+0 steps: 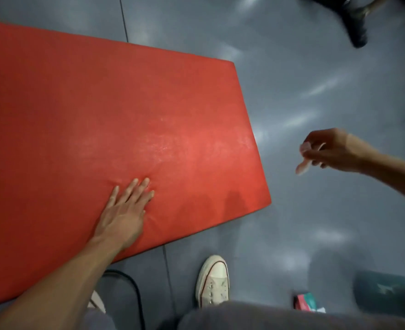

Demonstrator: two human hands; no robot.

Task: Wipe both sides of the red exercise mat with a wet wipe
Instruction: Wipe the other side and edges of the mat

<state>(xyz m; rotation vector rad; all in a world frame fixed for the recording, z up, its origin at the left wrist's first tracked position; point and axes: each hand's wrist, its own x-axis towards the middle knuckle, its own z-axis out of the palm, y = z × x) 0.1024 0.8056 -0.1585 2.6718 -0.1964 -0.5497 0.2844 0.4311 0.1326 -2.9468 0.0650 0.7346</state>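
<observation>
From my remote view, the red mat lay flat on the grey floor, the left hand pressing it with straight fingers. The right hand pinched the wet wipe off the mat, beyond its right edge. A damp-looking sheen suggested this side was partly wiped; I judged the underside still remained.

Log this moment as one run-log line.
left hand: flat on red mat | right hand: pinching wet wipe above floor, off mat
</observation>
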